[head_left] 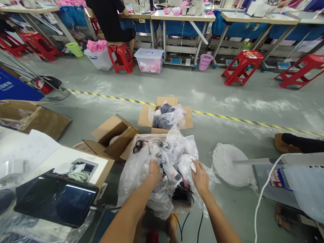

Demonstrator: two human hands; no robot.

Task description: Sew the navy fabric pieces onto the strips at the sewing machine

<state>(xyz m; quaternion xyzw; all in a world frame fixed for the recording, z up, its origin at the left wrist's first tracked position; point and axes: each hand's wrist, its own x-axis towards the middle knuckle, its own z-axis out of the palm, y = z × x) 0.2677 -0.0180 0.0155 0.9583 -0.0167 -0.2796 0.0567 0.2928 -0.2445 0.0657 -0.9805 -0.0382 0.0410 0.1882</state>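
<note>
Floor (227, 212) below, plastic (174, 150) seemingly between hands (201, 178)

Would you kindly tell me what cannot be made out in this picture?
All in the head view:
- What the left hand grips: its fingertips are hidden in plastic.
- What lies beneath the clear plastic bags: covered by them.
- Small print on the white packet: too small and blurred.
- Head of the seated person: cut off by the top edge.

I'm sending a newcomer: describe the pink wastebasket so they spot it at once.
Look beyond the yellow-and-black floor tape to the sewing tables. Right of the lidded clear storage bin, the perforated pink wastebasket stands by a table leg. Its color sets it apart from the green wastebasket farther left.
</note>
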